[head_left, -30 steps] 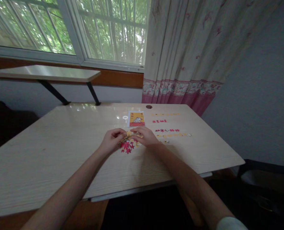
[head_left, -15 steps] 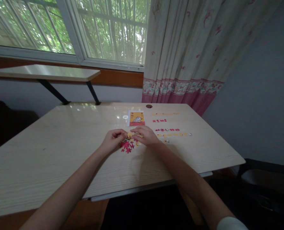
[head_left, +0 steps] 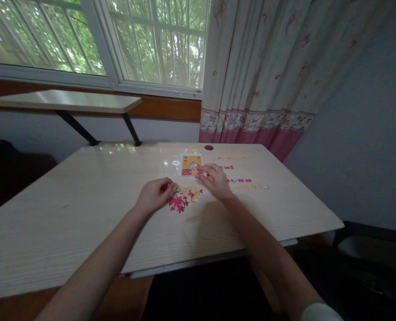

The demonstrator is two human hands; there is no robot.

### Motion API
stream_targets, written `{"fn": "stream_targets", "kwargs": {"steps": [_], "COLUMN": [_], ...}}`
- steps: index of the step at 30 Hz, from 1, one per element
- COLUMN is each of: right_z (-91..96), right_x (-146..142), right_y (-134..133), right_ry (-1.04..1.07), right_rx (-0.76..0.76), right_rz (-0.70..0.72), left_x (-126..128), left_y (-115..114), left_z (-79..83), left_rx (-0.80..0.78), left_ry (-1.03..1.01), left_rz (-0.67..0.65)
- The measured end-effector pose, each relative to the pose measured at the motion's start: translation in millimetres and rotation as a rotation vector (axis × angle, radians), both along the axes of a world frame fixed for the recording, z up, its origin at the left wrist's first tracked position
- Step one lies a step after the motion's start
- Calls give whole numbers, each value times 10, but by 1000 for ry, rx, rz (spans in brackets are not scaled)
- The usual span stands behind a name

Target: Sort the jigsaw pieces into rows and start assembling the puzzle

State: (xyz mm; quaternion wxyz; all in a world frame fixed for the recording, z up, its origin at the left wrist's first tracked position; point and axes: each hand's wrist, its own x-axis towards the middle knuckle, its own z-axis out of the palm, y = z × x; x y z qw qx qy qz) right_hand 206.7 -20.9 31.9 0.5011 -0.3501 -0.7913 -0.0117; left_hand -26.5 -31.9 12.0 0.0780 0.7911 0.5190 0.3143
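Observation:
A pile of jigsaw pieces (head_left: 179,203), pink, yellow and white, lies on the table in front of me. At its left edge rests my left hand (head_left: 155,194), fingers curled together; whatever they may hold is hidden. My right hand (head_left: 214,180) pinches a small yellow jigsaw piece (head_left: 194,171) between thumb and fingertips, over the lower right part of the picture card (head_left: 186,163). That card shows a white animal on a yellow and pink ground. To the right, a yellow row of pieces (head_left: 251,187) and a pink row of pieces (head_left: 244,180) are partly covered by my right hand.
A further yellow row (head_left: 234,158) lies near the back of the wooden table (head_left: 111,209). A raised shelf (head_left: 67,101) on black legs stands at the back left. Behind are a window and a curtain (head_left: 251,89). A cable hole (head_left: 209,147) is near the back edge.
My right hand has moved from the pile up and right to the picture card, with a yellow jigsaw piece in its fingers. My left hand has shifted slightly left.

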Motion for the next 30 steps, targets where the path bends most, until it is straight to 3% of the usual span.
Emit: {"fn": "stream_targets", "kwargs": {"steps": [10, 15, 22, 26, 30], "right_z": [-34, 83, 288, 150, -57], "right_x": [-24, 100, 789, 1263, 1546], "right_y": [8, 10, -107, -267, -387], "right_ry": [-46, -157, -282, -335, -292], "right_rx": [-6, -82, -448, -660, -748], "right_rz": [-11, -88, -98, -105, -190], "left_x": [-21, -28, -9, 5, 5], "left_y": [19, 21, 2, -8, -6], "left_z": [-13, -13, 8, 23, 21], "left_rx": [9, 0, -11, -12, -13], "left_ry": [69, 88, 113, 116, 103], "left_rz": [5, 9, 11, 12, 10]}}
